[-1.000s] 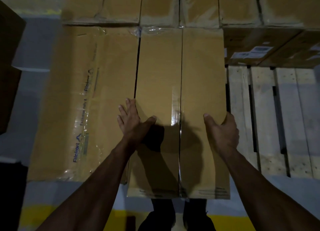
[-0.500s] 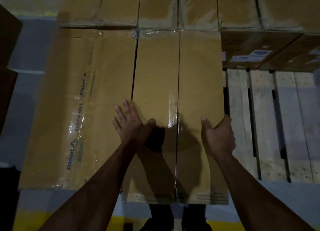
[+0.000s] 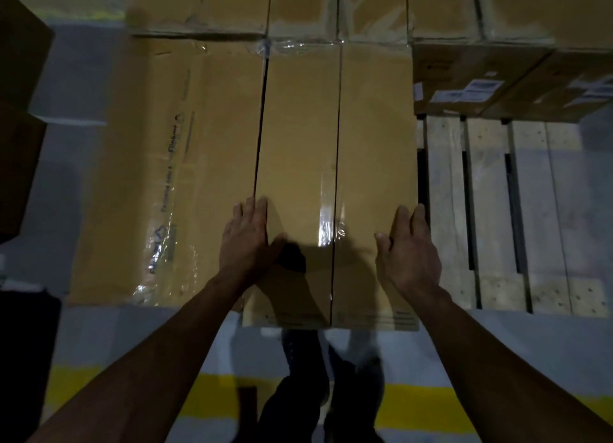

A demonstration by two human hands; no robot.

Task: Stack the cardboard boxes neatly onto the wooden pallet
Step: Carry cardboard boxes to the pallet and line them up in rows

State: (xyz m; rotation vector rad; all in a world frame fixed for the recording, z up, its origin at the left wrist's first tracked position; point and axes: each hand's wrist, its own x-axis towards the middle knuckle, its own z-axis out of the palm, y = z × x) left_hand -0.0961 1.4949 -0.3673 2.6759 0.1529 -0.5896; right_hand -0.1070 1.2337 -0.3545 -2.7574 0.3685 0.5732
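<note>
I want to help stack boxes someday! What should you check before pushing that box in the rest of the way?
1. Left hand on the middle box: ok, it lies along the box's left edge.
2. Right hand on it: ok, thumb on top, fingers over the right edge.
3. Far end against the back row of boxes: ok, it looks flush.
4. Gap beside the printed box: not ok, a dark slit shows between them.
5. Near end lined up: not ok, it sticks out past the printed box.
6. Wooden pallet slats to the right: ok, bare, with room for another box.
</note>
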